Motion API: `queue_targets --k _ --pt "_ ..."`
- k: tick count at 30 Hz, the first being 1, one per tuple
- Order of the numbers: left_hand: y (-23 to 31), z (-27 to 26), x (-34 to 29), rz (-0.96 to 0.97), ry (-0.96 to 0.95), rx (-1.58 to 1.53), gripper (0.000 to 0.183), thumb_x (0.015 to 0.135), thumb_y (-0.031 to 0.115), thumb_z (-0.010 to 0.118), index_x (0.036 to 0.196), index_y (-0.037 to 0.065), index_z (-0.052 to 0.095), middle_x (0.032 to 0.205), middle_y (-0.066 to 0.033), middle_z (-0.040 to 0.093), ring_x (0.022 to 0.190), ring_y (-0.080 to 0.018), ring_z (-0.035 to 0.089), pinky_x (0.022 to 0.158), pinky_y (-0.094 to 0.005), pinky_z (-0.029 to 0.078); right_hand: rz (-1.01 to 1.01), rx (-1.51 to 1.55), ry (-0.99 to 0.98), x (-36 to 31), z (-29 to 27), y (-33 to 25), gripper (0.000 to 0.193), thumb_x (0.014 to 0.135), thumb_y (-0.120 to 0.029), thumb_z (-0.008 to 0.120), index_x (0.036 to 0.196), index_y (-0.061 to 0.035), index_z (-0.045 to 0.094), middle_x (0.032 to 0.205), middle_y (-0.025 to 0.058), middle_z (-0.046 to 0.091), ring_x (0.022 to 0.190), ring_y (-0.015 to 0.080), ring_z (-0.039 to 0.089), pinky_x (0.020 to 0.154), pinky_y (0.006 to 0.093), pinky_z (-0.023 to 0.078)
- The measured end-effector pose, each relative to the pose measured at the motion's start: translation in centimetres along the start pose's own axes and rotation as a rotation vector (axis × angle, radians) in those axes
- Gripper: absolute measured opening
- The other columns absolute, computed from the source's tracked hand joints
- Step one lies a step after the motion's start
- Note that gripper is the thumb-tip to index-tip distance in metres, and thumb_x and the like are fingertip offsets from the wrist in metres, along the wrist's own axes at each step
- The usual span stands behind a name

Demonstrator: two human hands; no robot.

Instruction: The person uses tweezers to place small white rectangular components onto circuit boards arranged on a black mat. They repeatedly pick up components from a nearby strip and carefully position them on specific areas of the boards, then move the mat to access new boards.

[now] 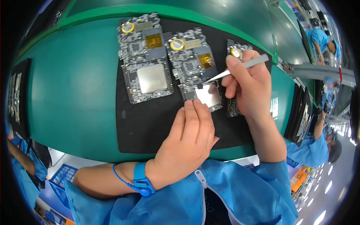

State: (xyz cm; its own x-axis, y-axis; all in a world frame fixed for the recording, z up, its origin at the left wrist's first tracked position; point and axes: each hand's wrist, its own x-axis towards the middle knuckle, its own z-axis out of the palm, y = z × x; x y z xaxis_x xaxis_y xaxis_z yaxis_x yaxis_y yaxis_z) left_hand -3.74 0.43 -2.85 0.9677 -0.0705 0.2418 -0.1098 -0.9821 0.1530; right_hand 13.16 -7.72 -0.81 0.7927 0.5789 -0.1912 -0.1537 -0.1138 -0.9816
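Three circuit boards lie on a black mat point(150, 127). The middle circuit board point(183, 65) has a round yellow-rimmed cell, an amber film patch and a shiny metal shield. On its lower edge rest the fingertips of my left hand point(191, 137), fingers stretched out and close together, holding nothing. Tweezers point(240, 68) are gripped in my right hand point(251, 82), their tips touching or just above the board near the shield's upper edge. The left circuit board point(140, 48) lies apart from both hands. My right hand partly hides the right circuit board point(232, 107).
A green work surface point(71, 90) with a raised green rim surrounds the mat. Black trays with boards stand at the far left point(17, 95) and right point(300, 116). A grey metal arm point(318, 71) juts in at the right. Co-workers in blue sit on both sides.
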Motion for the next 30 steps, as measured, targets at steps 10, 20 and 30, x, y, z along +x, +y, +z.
queue_targets --k 10,20,30 --pt "0.3 0.9 -0.2 -0.019 0.056 0.05 0.051 0.08 0.033 0.06 0.107 -0.01 0.06 0.113 -0.0256 0.055 0.106 -0.037 0.054 0.089 -0.0401 0.048 -0.056 -0.013 -0.024 -0.2 0.5 0.8 0.024 0.09 -0.009 0.061 0.093 -0.0038 0.038 0.062 0.0076 0.058 0.049 0.0119 0.06 0.042 0.0196 0.048" --pt "0.4 0.8 -0.1 -0.023 0.043 0.058 0.052 0.078 0.033 0.061 0.108 -0.01 0.06 0.114 -0.0254 0.056 0.106 -0.0367 0.054 0.09 -0.0399 0.048 -0.041 -0.045 -0.034 0.0 0.6 0.5 0.024 0.089 -0.009 0.061 0.091 -0.0037 0.038 0.061 0.008 0.059 0.047 0.0119 0.06 0.043 0.0205 0.05" --pt "0.1 1.6 0.0 -0.108 0.155 -0.105 0.051 0.069 0.03 0.071 0.104 -0.005 0.057 0.123 -0.032 0.047 0.104 -0.0361 0.052 0.085 -0.0402 0.048 -0.024 -0.077 -0.039 0.1 0.7 0.1 0.024 0.089 -0.011 0.062 0.088 -0.0043 0.04 0.06 0.0083 0.06 0.046 0.0105 0.058 0.045 0.021 0.051"
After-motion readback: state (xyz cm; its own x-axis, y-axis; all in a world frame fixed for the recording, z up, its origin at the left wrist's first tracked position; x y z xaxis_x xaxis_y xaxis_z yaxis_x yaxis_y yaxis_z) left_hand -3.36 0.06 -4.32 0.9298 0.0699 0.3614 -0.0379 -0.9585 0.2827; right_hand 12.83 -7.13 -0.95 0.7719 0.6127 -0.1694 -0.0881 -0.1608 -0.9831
